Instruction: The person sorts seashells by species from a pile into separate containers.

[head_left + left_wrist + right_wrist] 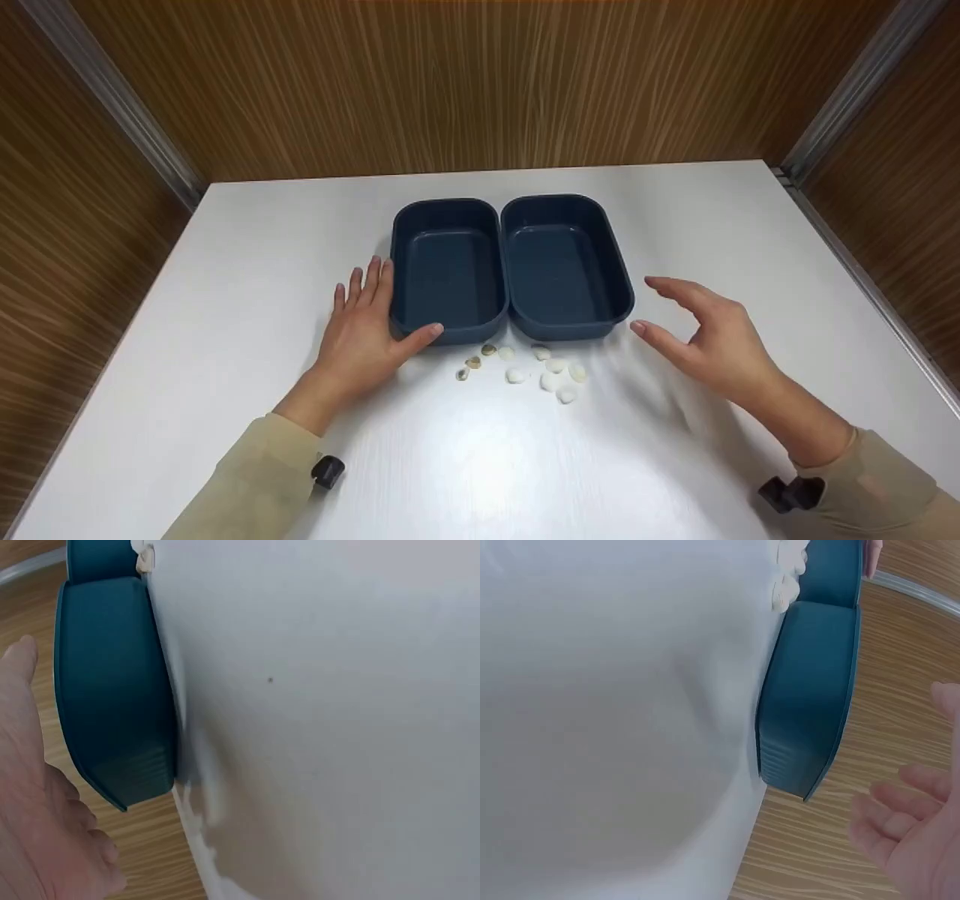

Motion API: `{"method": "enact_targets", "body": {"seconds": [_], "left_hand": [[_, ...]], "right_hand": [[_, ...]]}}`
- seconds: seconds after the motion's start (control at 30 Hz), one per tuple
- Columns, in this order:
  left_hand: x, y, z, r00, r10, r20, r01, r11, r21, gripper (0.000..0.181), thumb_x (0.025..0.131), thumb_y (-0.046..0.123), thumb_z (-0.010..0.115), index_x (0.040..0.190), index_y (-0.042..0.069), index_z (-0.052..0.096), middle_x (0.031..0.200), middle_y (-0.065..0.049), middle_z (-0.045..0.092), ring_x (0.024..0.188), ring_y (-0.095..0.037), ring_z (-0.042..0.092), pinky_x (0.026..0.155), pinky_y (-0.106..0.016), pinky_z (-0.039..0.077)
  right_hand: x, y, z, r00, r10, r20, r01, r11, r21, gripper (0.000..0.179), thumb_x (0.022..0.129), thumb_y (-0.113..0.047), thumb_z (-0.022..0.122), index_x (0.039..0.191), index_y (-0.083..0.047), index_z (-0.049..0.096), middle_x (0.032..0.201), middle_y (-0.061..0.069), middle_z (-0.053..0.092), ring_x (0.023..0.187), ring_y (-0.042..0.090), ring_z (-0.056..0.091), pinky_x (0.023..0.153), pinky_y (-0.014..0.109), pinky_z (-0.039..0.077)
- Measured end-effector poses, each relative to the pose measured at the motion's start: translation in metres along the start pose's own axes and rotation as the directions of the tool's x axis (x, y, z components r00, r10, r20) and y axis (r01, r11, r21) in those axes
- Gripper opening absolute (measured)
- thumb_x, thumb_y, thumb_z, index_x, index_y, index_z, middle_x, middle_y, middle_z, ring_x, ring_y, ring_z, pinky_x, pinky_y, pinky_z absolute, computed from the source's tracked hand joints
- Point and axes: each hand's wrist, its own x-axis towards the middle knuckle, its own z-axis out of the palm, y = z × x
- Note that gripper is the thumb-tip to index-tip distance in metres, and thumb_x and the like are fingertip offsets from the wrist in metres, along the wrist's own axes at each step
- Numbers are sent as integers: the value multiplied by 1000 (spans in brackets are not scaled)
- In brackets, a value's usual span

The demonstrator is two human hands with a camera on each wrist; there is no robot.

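Two dark blue rectangular containers stand side by side on the white table. The left container (450, 281) and the right container (562, 274) have bare floors. My left hand (360, 330) is at the left container's near left corner, fingers straight, thumb spread toward its front wall. To the right of the right container is my right hand (709, 337), apart from it, thumb and fingers spread with nothing between them. In front of the containers lie small seashells: several white shells (555, 366) toward the right and a few brownish shells (473, 362) toward the left.
The white table (247, 277) ends at a brown wood-grain panel (480, 90) behind the containers. More such panels with metal edge strips rise at the left and right. Each sleeve has a black wrist device, such as the left device (328, 471).
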Motion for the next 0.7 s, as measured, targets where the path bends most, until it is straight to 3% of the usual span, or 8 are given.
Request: {"method": "enact_targets", "body": {"seconds": [0.1, 0.17, 0.47, 0.7], "left_hand": [[3, -3, 1, 1000, -10, 7, 10, 999, -45, 126, 88, 86, 57, 170, 5, 8, 177, -17, 6, 163, -40, 1, 129, -58, 0], [4, -4, 2, 1000, -12, 14, 13, 997, -75, 127, 87, 86, 59, 171, 6, 7, 178, -15, 5, 163, -38, 1, 129, -57, 0], [7, -9, 7, 999, -22, 24, 26, 983, -181, 131, 84, 82, 69, 171, 7, 6, 178, -12, 2, 163, -37, 3, 130, -57, 2], [9, -10, 9, 999, -25, 37, 32, 979, -202, 132, 83, 80, 72, 171, 5, 6, 178, -12, 4, 162, -42, 7, 130, -57, 3]], "right_hand": [[-1, -1, 3, 1000, 1, -2, -1, 998, 57, 50, 89, -17, 88, 135, -7, 72, 130, 7, 74, 114, 29, 72, 96, 13, 47], [-1, -2, 6, 1000, 1, 6, -2, 995, 100, 46, 89, -14, 88, 133, -6, 73, 126, 6, 76, 109, 27, 72, 95, 8, 45], [-6, -9, 20, 993, 24, 117, -56, 959, 279, 36, 93, -10, 84, 128, -9, 75, 114, 4, 78, 102, 18, 74, 88, 17, 56], [-7, -12, 32, 964, 76, 255, -171, 911, 375, 31, 97, -13, 81, 125, -1, 74, 111, 9, 79, 98, 13, 74, 84, 20, 57]]}}
